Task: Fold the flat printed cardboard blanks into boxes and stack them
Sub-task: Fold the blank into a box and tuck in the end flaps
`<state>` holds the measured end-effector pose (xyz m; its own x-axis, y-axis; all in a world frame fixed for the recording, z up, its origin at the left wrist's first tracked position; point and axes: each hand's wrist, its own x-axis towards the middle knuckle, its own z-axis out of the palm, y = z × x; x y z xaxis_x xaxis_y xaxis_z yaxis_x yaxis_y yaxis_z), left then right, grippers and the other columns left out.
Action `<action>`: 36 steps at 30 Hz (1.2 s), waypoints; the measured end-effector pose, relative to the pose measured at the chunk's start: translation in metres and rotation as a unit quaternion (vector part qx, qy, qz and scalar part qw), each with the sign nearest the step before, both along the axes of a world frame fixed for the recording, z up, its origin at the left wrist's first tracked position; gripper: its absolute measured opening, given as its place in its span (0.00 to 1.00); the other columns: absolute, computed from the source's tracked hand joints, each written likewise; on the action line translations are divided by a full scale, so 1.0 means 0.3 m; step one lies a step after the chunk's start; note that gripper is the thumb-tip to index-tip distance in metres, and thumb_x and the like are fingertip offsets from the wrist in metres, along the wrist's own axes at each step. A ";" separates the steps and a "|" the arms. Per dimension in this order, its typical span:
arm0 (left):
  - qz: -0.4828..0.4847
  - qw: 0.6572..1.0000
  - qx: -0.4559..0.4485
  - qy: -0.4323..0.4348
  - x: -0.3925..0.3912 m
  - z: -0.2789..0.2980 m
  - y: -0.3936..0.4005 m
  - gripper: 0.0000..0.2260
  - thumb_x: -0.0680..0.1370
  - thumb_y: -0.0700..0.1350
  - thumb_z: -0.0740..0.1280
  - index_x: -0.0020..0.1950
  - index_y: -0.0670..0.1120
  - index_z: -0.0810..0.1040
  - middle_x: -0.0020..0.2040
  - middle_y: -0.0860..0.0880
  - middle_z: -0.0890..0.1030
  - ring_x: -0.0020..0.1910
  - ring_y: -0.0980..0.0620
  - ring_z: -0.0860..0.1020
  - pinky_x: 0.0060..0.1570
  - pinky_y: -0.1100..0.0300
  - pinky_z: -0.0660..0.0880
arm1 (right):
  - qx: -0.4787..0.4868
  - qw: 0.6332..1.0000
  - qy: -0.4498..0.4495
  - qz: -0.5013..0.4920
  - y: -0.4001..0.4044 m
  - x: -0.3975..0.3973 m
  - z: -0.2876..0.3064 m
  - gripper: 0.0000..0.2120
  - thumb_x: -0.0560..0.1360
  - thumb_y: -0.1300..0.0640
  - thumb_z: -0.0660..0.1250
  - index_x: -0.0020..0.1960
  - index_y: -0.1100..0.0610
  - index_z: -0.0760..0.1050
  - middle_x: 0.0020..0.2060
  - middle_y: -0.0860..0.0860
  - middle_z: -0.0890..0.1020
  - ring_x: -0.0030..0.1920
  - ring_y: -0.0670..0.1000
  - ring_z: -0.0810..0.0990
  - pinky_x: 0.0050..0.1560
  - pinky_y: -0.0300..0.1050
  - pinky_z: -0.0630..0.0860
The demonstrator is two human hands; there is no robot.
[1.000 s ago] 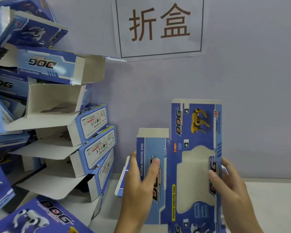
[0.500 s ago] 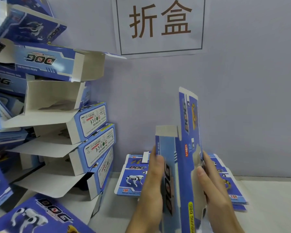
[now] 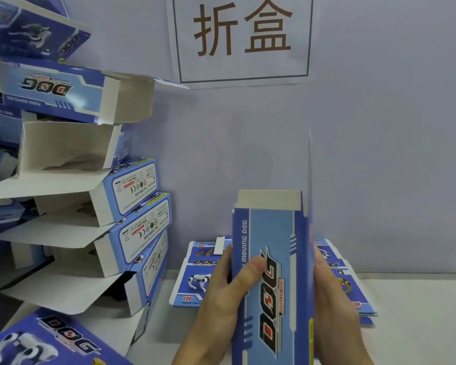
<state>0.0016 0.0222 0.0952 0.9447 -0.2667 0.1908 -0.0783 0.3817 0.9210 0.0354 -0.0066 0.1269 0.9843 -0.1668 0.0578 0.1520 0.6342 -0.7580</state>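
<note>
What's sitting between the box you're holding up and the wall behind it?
In the head view, a pile of flat printed blanks lies on the white table behind the held box, which both hands grip; beyond the pile the wall is bare.

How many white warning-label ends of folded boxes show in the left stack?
3, stacked: the top label, the middle label and the bottom label, which shows only partly. Others may be hidden in the pile.
</note>
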 end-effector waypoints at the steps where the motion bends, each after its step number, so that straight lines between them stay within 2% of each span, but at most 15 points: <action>1: 0.005 1.000 -0.016 0.001 0.000 0.003 0.002 0.35 0.56 0.60 0.82 0.59 0.50 0.79 0.42 0.44 0.86 0.38 0.46 0.86 0.32 0.58 0.81 | -0.152 0.988 0.005 -0.021 -0.315 -0.070 0.010 0.20 0.82 0.53 0.54 0.72 0.52 0.69 0.58 0.52 0.84 0.57 0.52 0.83 0.53 0.50 0.79; 3: 0.044 0.998 -0.050 0.000 0.004 0.020 0.002 0.30 0.59 0.56 0.81 0.59 0.50 0.80 0.41 0.46 0.86 0.36 0.48 0.86 0.30 0.57 0.80 | -0.185 0.980 -0.048 -0.061 -0.393 -0.140 -0.066 0.20 0.82 0.54 0.54 0.73 0.49 0.67 0.67 0.51 0.77 0.65 0.51 0.77 0.57 0.45 0.75; 5: 0.087 0.993 -0.073 -0.021 0.011 0.043 -0.001 0.25 0.60 0.59 0.75 0.56 0.55 0.81 0.47 0.48 0.87 0.43 0.48 0.86 0.38 0.53 0.82 | -0.302 0.936 -0.072 -0.168 -0.437 -0.154 -0.067 0.19 0.78 0.47 0.61 0.69 0.43 0.72 0.63 0.43 0.79 0.63 0.44 0.77 0.54 0.40 0.76; 8: 0.103 0.992 -0.059 -0.044 -0.004 0.078 -0.025 0.24 0.59 0.64 0.71 0.54 0.64 0.79 0.46 0.55 0.87 0.44 0.53 0.86 0.36 0.59 0.82 | -0.322 0.936 -0.125 -0.069 -0.408 -0.192 -0.054 0.24 0.69 0.37 0.67 0.65 0.35 0.74 0.58 0.37 0.81 0.58 0.42 0.81 0.53 0.43 0.80; 12: 0.037 0.999 0.029 -0.021 -0.046 0.093 -0.086 0.52 0.47 0.84 0.65 0.69 0.65 0.69 0.62 0.51 0.81 0.57 0.48 0.83 0.56 0.48 0.80 | -0.454 0.884 -0.110 0.029 -0.379 -0.231 -0.003 0.56 0.43 0.15 0.64 0.70 0.24 0.55 0.56 0.21 0.74 0.58 0.30 0.76 0.56 0.33 0.77; 14: -0.008 1.000 0.007 0.016 -0.069 0.101 -0.108 0.49 0.48 0.83 0.64 0.64 0.62 0.75 0.55 0.48 0.85 0.51 0.48 0.85 0.49 0.51 0.82 | -0.491 0.865 -0.098 0.044 -0.372 -0.234 0.008 0.65 0.36 0.13 0.60 0.71 0.26 0.45 0.50 0.16 0.70 0.51 0.23 0.73 0.47 0.23 0.74; 16: -0.069 0.996 -0.026 0.052 -0.080 0.111 -0.116 0.39 0.53 0.77 0.61 0.58 0.60 0.78 0.47 0.48 0.87 0.44 0.49 0.86 0.37 0.57 0.82 | -0.496 0.862 -0.085 0.053 -0.378 -0.237 0.014 0.68 0.38 0.15 0.62 0.74 0.29 0.42 0.50 0.17 0.67 0.48 0.22 0.71 0.44 0.21 0.73; 19: -0.109 0.990 -0.056 0.071 -0.067 0.093 -0.128 0.42 0.54 0.76 0.60 0.64 0.59 0.79 0.57 0.50 0.85 0.54 0.49 0.84 0.47 0.56 0.81 | -0.488 0.866 -0.087 0.068 -0.395 -0.235 0.013 0.65 0.43 0.18 0.66 0.76 0.30 0.45 0.52 0.15 0.68 0.49 0.19 0.70 0.49 0.20 0.71; 22: -0.084 0.995 -0.034 0.045 -0.049 0.084 -0.137 0.34 0.59 0.73 0.61 0.60 0.61 0.82 0.56 0.52 0.85 0.55 0.52 0.84 0.47 0.57 0.80 | -0.459 0.878 -0.107 0.084 -0.413 -0.236 0.017 0.53 0.54 0.25 0.71 0.75 0.32 0.57 0.62 0.30 0.76 0.60 0.35 0.77 0.58 0.35 0.78; 24: 0.012 1.000 0.010 -0.001 -0.026 0.078 -0.130 0.28 0.63 0.70 0.62 0.58 0.59 0.82 0.54 0.53 0.85 0.49 0.57 0.85 0.39 0.64 0.79 | -0.408 0.904 -0.103 0.071 -0.449 -0.234 0.019 0.32 0.63 0.41 0.72 0.68 0.38 0.73 0.55 0.42 0.84 0.55 0.46 0.84 0.50 0.43 0.82; 26: 0.102 0.993 0.044 -0.030 -0.007 0.076 -0.110 0.29 0.62 0.67 0.66 0.61 0.59 0.77 0.57 0.58 0.81 0.45 0.66 0.81 0.33 0.72 0.75 | -0.316 0.943 -0.073 0.077 -0.493 -0.235 0.019 0.19 0.65 0.54 0.77 0.55 0.45 0.82 0.45 0.49 0.87 0.43 0.51 0.87 0.36 0.44 0.82; 28: 0.163 0.983 0.074 -0.049 0.003 0.077 -0.087 0.37 0.58 0.68 0.68 0.66 0.63 0.66 0.57 0.64 0.74 0.43 0.76 0.77 0.31 0.76 0.72 | -0.266 0.958 -0.035 0.098 -0.536 -0.237 0.005 0.22 0.58 0.63 0.79 0.51 0.52 0.81 0.41 0.53 0.87 0.36 0.54 0.87 0.27 0.42 0.80; 30: 0.179 0.979 0.079 -0.062 0.006 0.073 -0.069 0.40 0.56 0.68 0.69 0.67 0.65 0.63 0.54 0.63 0.74 0.41 0.77 0.76 0.28 0.77 0.72 | -0.271 0.953 -0.022 0.133 -0.557 -0.233 -0.011 0.23 0.57 0.59 0.74 0.53 0.52 0.79 0.42 0.53 0.87 0.39 0.54 0.87 0.29 0.43 0.81; 33: 0.202 0.971 0.100 -0.084 0.029 0.045 -0.048 0.40 0.54 0.65 0.73 0.65 0.63 0.66 0.54 0.57 0.78 0.44 0.65 0.82 0.34 0.71 0.77 | -0.344 0.929 -0.038 0.133 -0.551 -0.213 -0.039 0.28 0.59 0.49 0.76 0.58 0.44 0.76 0.49 0.48 0.87 0.49 0.54 0.86 0.50 0.54 0.83; 36: 0.190 0.974 0.090 -0.085 0.038 0.024 -0.035 0.35 0.58 0.63 0.74 0.65 0.60 0.73 0.53 0.56 0.83 0.50 0.55 0.84 0.42 0.62 0.82 | -0.360 0.927 -0.058 0.087 -0.523 -0.194 -0.049 0.33 0.60 0.45 0.83 0.60 0.37 0.72 0.48 0.42 0.86 0.49 0.49 0.86 0.43 0.46 0.84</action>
<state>0.0131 0.0117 0.1024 0.9406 0.0526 0.3355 -0.3395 0.1280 0.9319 -0.0229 -0.1634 0.1121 0.9730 0.1162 0.1994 0.2017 -0.0082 -0.9794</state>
